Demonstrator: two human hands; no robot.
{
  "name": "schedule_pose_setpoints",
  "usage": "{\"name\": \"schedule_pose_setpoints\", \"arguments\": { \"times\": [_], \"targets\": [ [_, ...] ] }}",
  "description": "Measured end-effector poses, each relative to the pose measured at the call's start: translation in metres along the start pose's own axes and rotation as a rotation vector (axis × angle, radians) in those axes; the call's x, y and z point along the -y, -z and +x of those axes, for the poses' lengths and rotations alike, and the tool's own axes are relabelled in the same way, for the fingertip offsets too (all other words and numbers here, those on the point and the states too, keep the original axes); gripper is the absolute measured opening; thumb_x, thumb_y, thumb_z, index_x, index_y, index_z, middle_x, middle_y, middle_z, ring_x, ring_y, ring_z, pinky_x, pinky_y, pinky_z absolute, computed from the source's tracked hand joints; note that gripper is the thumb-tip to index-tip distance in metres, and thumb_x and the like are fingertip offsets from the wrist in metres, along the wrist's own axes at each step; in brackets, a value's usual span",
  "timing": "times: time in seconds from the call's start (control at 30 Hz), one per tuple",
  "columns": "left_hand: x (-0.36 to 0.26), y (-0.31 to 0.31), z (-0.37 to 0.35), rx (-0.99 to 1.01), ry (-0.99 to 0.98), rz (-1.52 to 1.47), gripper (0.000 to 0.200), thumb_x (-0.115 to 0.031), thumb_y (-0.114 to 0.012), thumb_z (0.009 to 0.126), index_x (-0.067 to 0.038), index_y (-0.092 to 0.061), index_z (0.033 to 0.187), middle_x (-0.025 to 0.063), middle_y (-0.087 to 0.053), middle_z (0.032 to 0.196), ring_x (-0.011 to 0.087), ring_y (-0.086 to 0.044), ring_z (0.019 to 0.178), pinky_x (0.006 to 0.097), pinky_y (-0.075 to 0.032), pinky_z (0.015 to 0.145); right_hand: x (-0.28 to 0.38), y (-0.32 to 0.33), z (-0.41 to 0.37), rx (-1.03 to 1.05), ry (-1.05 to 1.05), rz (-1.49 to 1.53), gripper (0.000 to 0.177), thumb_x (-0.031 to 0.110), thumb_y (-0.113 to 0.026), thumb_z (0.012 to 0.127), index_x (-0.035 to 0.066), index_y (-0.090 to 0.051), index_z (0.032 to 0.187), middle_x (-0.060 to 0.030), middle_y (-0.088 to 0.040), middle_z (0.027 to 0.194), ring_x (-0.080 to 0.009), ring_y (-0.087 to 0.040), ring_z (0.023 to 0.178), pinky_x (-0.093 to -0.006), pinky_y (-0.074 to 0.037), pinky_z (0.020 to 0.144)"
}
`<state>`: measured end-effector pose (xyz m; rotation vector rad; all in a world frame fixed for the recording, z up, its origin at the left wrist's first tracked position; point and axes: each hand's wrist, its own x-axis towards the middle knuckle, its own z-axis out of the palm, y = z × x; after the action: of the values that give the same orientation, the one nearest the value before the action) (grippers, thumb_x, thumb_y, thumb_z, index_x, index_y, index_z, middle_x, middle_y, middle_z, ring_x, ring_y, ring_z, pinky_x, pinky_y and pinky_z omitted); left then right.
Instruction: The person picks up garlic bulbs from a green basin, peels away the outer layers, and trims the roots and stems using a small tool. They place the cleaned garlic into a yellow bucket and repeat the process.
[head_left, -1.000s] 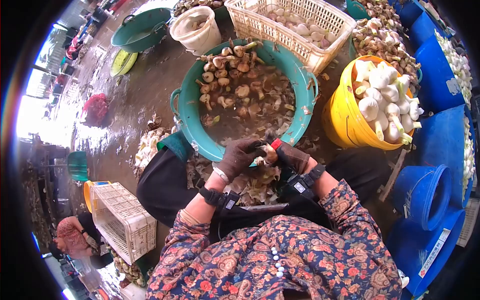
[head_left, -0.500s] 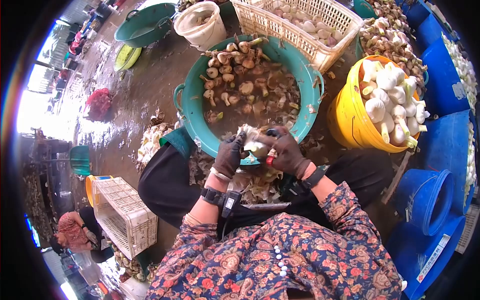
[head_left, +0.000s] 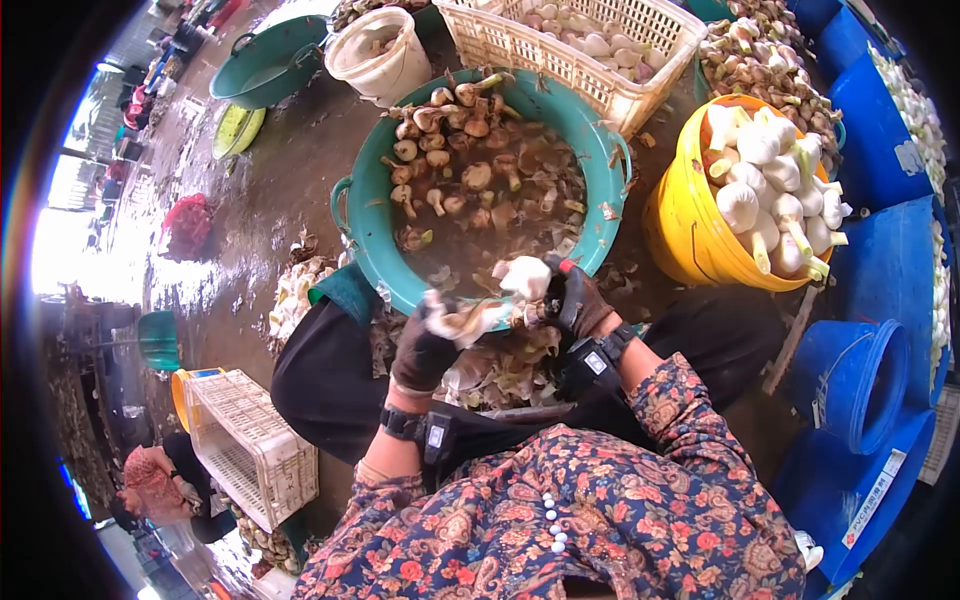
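Left hand [head_left: 425, 345] in a dark wet glove, fingers curled tight on a long pale strip of garlic skin [head_left: 458, 320]. Right hand [head_left: 582, 303] in a dark glove too, fingers closed small, pinching a round white peeled garlic bulb [head_left: 523, 276] and gripping a little knife with a red handle [head_left: 567, 267]. Blade hidden, its sharp side impossible to place.

Bulb up in the air, just over the near rim of the big round green plastic basin [head_left: 366, 232] full of brown water and dirty bulbs. Strip of skin stretched between the two hands, hard to tell whether joined to the bulb or torn free. Below, a heap of pale peeled-off skins [head_left: 500, 375] on the lap. Off to the right, a yellow plastic bucket [head_left: 686, 245] piled with clean white bulbs.

Trouble from here, as a guess: wet gloves, a slippery bulb, only a small pinch on it. Might pop out and splash into the brown water, dirty again. Knife and bulb squeezed in one hand, very close to the fingers. Easy to nick the glove with one slip. Easy to yank the bulb loose with a hard tug on the skin.
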<state>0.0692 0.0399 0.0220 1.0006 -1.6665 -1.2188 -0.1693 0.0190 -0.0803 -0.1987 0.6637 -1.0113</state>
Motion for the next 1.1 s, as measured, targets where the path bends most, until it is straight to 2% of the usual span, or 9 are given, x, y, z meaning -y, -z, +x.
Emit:
{"name": "schedule_pose_setpoints", "arguments": {
  "times": [0.07, 0.2, 0.3, 0.63, 0.7, 0.77, 0.97, 1.03, 1.1],
  "targets": [
    [-0.033, 0.008, 0.004, -0.071, 0.188, -1.153, 0.017, -0.020, -0.055, 0.087, -0.004, -0.052, 0.091, 0.0063, -0.059, 0.088, 0.0190, -0.060, 0.081, 0.0319, -0.050, 0.075, 0.019, -0.005, -0.010, 0.019, -0.150, 0.169, 0.034, 0.026, -0.040, 0.092, 0.005, -0.051, 0.117, -0.0099, -0.060, 0.112, -0.0244, -0.059, 0.100, -0.0401, -0.049, 0.085],
    [-0.053, 0.023, 0.027, 0.301, 0.566, -0.176, 0.037, -0.023, -0.065, 0.081, 0.002, -0.055, 0.107, 0.0101, -0.061, 0.099, 0.0163, -0.058, 0.092, 0.0300, -0.047, 0.082, 0.032, -0.021, -0.008, 0.038, -0.237, 0.276, 0.036, 0.030, -0.044, 0.091, 0.006, -0.054, 0.115, -0.0079, -0.061, 0.107, -0.0219, -0.059, 0.093, -0.0349, -0.048, 0.079],
    [-0.018, -0.011, 0.032, 0.016, 0.342, 0.191, 0.050, -0.017, -0.076, 0.072, 0.002, -0.053, 0.113, 0.0072, -0.058, 0.105, 0.0133, -0.053, 0.096, 0.0265, -0.044, 0.084, 0.040, -0.086, -0.032, -0.161, 0.092, -0.221, 0.036, 0.037, -0.049, 0.089, 0.006, -0.059, 0.106, -0.0067, -0.065, 0.092, -0.0168, -0.062, 0.072, -0.0261, -0.049, 0.059],
    [-0.007, -0.042, 0.033, 0.166, 0.478, 0.026, 0.028, -0.017, -0.074, 0.075, 0.000, -0.060, 0.093, -0.0011, -0.060, 0.078, 0.0090, -0.056, 0.073, 0.0231, -0.046, 0.064, 0.001, -0.020, -0.004, -0.239, -0.194, -0.256, 0.037, 0.036, -0.045, 0.090, 0.003, -0.061, 0.098, -0.0070, -0.063, 0.084, -0.0177, -0.062, 0.071, -0.0307, -0.051, 0.062],
    [-0.039, -0.043, 0.021, 0.367, 0.523, -0.165, 0.023, -0.020, -0.071, 0.079, -0.001, -0.061, 0.087, -0.0025, -0.060, 0.073, 0.0067, -0.053, 0.069, 0.0222, -0.043, 0.059, 0.005, -0.026, -0.008, -0.165, -0.085, 0.169, 0.038, 0.035, -0.043, 0.090, 0.003, -0.059, 0.102, -0.0061, -0.064, 0.090, -0.0176, -0.062, 0.077, -0.0319, -0.051, 0.068],
    [-0.058, -0.024, 0.020, 0.589, 0.671, -0.281, 0.023, -0.019, -0.071, 0.079, 0.000, -0.060, 0.088, -0.0016, -0.060, 0.076, 0.0061, -0.052, 0.069, 0.0229, -0.043, 0.059, 0.008, 0.003, -0.001, -0.039, 0.066, -0.230, 0.040, 0.032, -0.033, 0.091, 0.005, -0.057, 0.109, -0.0057, -0.064, 0.094, -0.0173, -0.062, 0.082, -0.0310, -0.052, 0.070],
    [-0.006, -0.015, 0.011, 0.223, 0.650, 0.039, 0.042, -0.024, -0.071, 0.079, 0.001, -0.055, 0.108, 0.0056, -0.060, 0.090, 0.0082, -0.056, 0.081, 0.0225, -0.047, 0.064, 0.019, -0.019, -0.010, 0.223, -0.165, 0.427, 0.035, 0.017, -0.049, 0.084, 0.004, -0.051, 0.117, -0.0064, -0.062, 0.103, -0.0158, -0.061, 0.091, -0.0304, -0.051, 0.078],
    [-0.009, -0.032, 0.028, -0.100, 0.678, -0.308, 0.038, -0.023, -0.068, 0.081, 0.000, -0.056, 0.108, 0.0042, -0.061, 0.087, 0.0086, -0.057, 0.080, 0.0224, -0.047, 0.064, 0.020, -0.042, -0.025, 0.188, 0.375, -0.738, 0.042, 0.013, -0.056, 0.079, 0.004, -0.049, 0.119, -0.0066, -0.060, 0.108, -0.0174, -0.059, 0.098, -0.0310, -0.049, 0.084],
    [0.005, -0.048, 0.034, -0.142, 0.564, -0.264, 0.027, -0.020, -0.065, 0.083, -0.001, -0.059, 0.101, 0.0022, -0.060, 0.084, 0.0087, -0.057, 0.078, 0.0222, -0.047, 0.062, 0.021, -0.050, -0.026, 0.035, -0.095, -0.285, 0.048, 0.011, -0.062, 0.072, 0.003, -0.051, 0.118, -0.0077, -0.058, 0.113, -0.0223, -0.057, 0.103, -0.0324, -0.046, 0.091]
  ]
}}
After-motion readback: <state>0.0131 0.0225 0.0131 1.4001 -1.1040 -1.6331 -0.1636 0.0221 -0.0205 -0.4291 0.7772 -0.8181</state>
